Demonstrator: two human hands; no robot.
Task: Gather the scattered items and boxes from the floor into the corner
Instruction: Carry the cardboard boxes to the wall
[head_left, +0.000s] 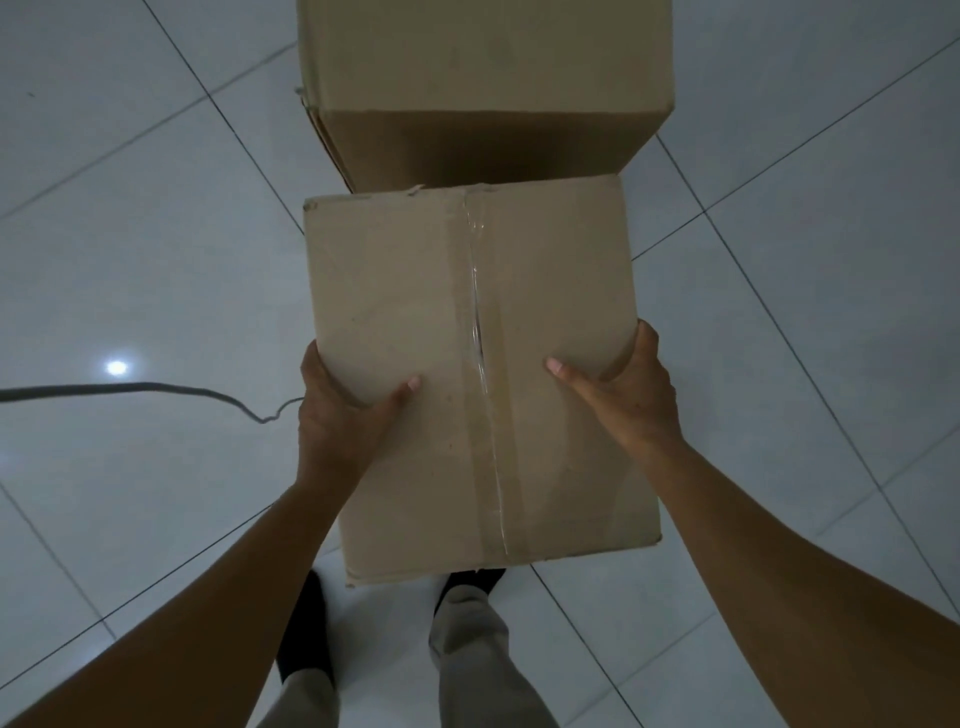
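The left hand (343, 410) and right hand (628, 397) grip the taped box (467, 322) — fingers (645, 340) curled round its sides.

You hold a taped cardboard box (467, 374) by its sides, your left hand (345, 410) and right hand (623, 395) each with a thumb laid across the top. Just beyond it a larger box (483, 88) stands on the white tiled floor (156, 260), and a grey cable (130, 387) trails off to your left.
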